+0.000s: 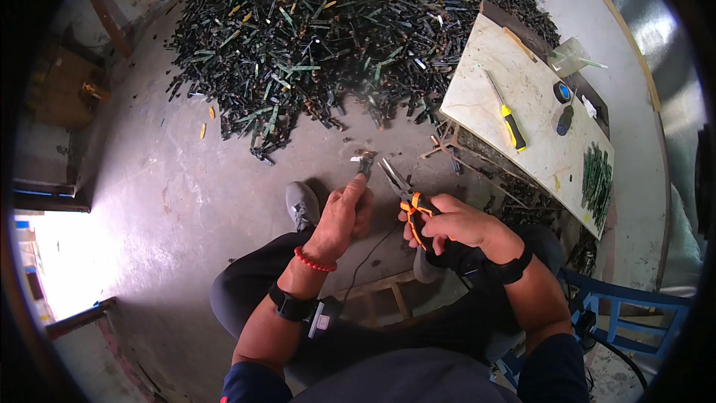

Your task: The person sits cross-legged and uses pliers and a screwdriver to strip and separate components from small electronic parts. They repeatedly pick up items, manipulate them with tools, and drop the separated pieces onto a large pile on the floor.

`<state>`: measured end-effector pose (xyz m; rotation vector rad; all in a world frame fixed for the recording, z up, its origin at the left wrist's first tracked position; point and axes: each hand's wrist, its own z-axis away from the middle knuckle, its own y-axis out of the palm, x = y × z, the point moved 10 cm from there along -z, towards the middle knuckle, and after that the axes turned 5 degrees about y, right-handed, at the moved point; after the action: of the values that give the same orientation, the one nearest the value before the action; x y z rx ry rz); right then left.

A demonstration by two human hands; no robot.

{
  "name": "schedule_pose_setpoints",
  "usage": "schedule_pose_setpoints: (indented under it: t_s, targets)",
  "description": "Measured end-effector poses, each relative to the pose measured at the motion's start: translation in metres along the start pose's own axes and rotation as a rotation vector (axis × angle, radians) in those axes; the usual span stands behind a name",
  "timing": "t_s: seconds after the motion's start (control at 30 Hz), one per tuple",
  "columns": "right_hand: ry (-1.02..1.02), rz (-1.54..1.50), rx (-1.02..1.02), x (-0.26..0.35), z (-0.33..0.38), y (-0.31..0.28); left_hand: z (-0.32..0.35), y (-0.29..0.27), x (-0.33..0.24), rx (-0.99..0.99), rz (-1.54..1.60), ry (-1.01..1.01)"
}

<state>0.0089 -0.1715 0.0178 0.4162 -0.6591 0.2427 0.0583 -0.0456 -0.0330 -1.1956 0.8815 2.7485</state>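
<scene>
My left hand [341, 215] is closed around a small dark strip-like part [365, 165], which sticks up past the thumb and has a pale, brownish upper end. To its right, my right hand [461, 225] grips long-nose pliers [415, 205] with orange and black handles. The jaws of the pliers are parted and point up and left, close to the dark part but apart from it. Nothing shows between the jaws. The lower end of the held part is hidden by my fingers.
A large heap of dark and green strips [321, 45] covers the floor ahead. At right, a white board [477, 89] bears a yellow-black screwdriver [512, 127], a dark-handled screwdriver [565, 119], a blue-black roll [561, 92] and a pile of green strips [596, 183]. Beyond it stands a clear cup [567, 57].
</scene>
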Motion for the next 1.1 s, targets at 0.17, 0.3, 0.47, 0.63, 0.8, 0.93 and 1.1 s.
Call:
schedule_pose_setpoints:
  t_s: [0.17,0.3,0.47,0.63,0.8,0.93,1.1]
  targets:
    - [0.047,-0.131,0.091,0.000,0.005,0.007,-0.001,0.001,0.000,0.023,-0.010,0.006]
    - [0.051,-0.184,0.162,-0.005,0.002,0.014,-0.001,0.001,0.000,0.022,-0.016,0.011]
    - [0.056,-0.192,0.147,-0.006,-0.002,0.017,-0.002,0.001,0.007,0.026,0.101,-0.053]
    - [0.040,-0.217,0.165,-0.006,-0.003,0.016,-0.002,0.003,0.010,0.053,0.223,-0.095]
    - [0.012,-0.221,0.168,-0.003,-0.003,0.015,0.001,0.009,0.008,0.094,0.287,-0.106]
    - [-0.027,-0.214,0.143,-0.002,-0.002,0.009,0.002,0.011,0.006,0.097,0.278,-0.097]
    - [-0.373,0.147,-0.356,0.037,0.015,-0.030,0.002,0.014,0.006,0.125,0.279,-0.090]
